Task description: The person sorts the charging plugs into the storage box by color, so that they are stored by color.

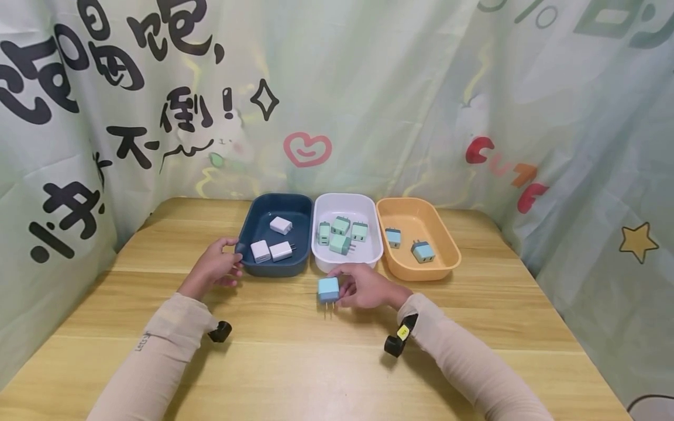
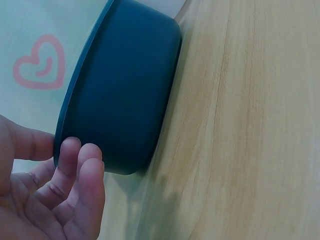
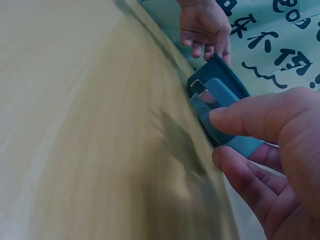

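Observation:
My right hand [image 1: 365, 286] pinches a blue charger plug [image 1: 329, 289] between thumb and fingers, just above the table in front of the white bin [image 1: 347, 266]. In the right wrist view the plug's two metal prongs [image 3: 202, 91] point away from the fingers. My left hand [image 1: 215, 264] grips the rim of the dark blue bin [image 1: 276, 270] at its left side. In the left wrist view, fingertips [image 2: 91, 172] lie against that bin's outer wall, with another digit at the rim's far side.
Three white chargers [image 1: 281, 251] lie in the dark blue bin. Several green chargers [image 1: 340, 244] are in the white bin. Two blue chargers [image 1: 423, 251] sit in the orange bin [image 1: 421, 272] at the right. The bins stand side by side on the wooden table [image 1: 295, 374], before a printed curtain [image 1: 368, 105].

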A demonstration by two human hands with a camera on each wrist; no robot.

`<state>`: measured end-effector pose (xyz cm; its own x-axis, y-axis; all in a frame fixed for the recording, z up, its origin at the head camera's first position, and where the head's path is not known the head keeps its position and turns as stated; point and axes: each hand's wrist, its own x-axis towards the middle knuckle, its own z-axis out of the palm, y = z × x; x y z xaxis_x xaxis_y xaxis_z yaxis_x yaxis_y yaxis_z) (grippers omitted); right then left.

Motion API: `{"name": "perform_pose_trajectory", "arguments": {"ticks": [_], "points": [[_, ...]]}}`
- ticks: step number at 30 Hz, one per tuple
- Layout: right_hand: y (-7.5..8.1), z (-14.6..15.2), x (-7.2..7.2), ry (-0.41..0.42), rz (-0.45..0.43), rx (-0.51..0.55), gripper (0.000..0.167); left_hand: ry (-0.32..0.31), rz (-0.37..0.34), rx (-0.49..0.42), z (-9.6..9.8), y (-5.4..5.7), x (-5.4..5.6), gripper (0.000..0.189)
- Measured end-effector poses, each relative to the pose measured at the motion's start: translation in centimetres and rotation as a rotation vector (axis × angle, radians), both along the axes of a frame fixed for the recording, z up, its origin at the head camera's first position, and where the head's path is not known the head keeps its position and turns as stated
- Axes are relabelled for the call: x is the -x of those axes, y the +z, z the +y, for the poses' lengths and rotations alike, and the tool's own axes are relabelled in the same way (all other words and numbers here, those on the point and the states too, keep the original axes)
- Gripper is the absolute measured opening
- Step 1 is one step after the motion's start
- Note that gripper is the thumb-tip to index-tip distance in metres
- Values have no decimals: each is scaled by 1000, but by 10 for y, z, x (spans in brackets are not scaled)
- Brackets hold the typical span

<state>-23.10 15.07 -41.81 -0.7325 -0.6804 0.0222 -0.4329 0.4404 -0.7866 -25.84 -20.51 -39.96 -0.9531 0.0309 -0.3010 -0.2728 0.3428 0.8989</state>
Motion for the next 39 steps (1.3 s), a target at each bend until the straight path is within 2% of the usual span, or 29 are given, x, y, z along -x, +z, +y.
{"name": "perform_pose_trajectory", "arguments": {"ticks": [5, 9, 14, 17, 23, 32, 39], "points": [[11, 9, 2, -19, -9, 41, 54, 4, -4, 3, 0, 3, 0, 56], [22, 16, 4, -54, 22, 36, 53, 8, -10, 9, 0, 4, 1, 56], [34, 27, 9, -77, 16, 57, 53, 10, -7, 17, 0, 5, 2, 56], [35, 34, 14, -92, 10, 74, 54, 10, -2, 13, 0, 4, 1, 56], [41, 49, 22, -181, -12, 53, 54, 10, -33, 13, 0, 1, -3, 56], [49, 79, 47, -271, 37, 77, 56, 16, -16, 4, -1, 1, 1, 57], [42, 101, 63, -328, 29, 107, 52, 10, -13, -6, 0, 1, 0, 56]]}}
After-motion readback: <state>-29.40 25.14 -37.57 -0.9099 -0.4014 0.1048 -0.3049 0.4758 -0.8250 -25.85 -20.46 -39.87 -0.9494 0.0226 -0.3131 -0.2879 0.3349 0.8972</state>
